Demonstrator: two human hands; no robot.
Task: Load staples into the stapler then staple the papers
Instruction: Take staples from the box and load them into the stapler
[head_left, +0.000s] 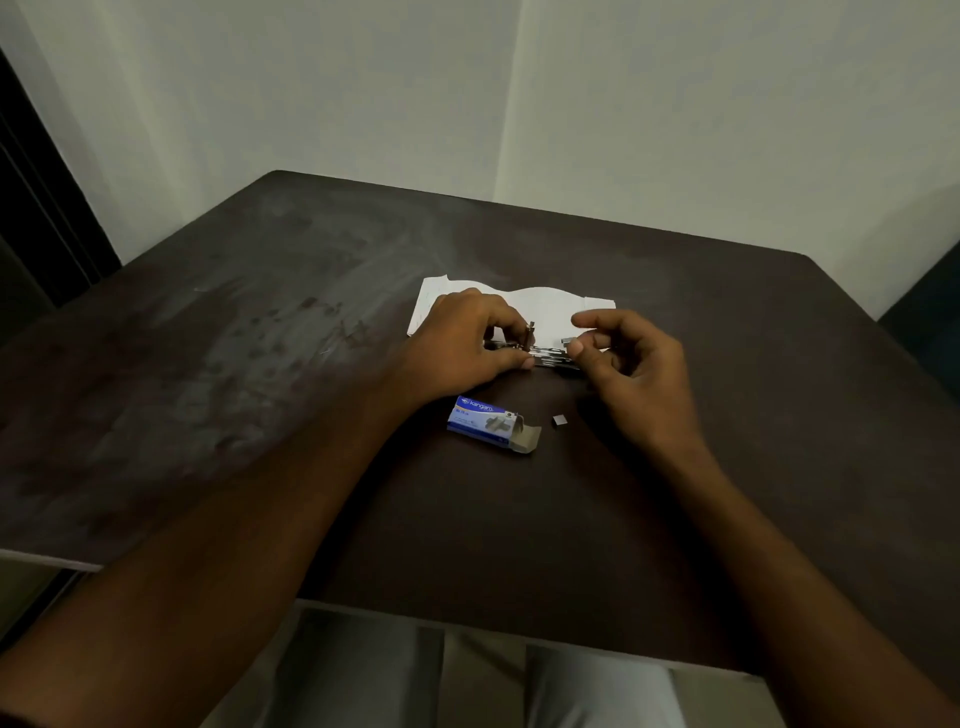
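A metal stapler lies open on the dark table, its front end over the white papers. My left hand grips its left end, thumb and fingers around an upright metal part. My right hand pinches a small strip of staples between thumb and forefinger, just above the stapler's right end. A blue staple box lies nearer to me with its flap open. A small loose piece of staples rests to the right of the box.
The dark brown table stands in a corner of pale walls. Its near edge runs above my lap. A dark door frame rises at the far left.
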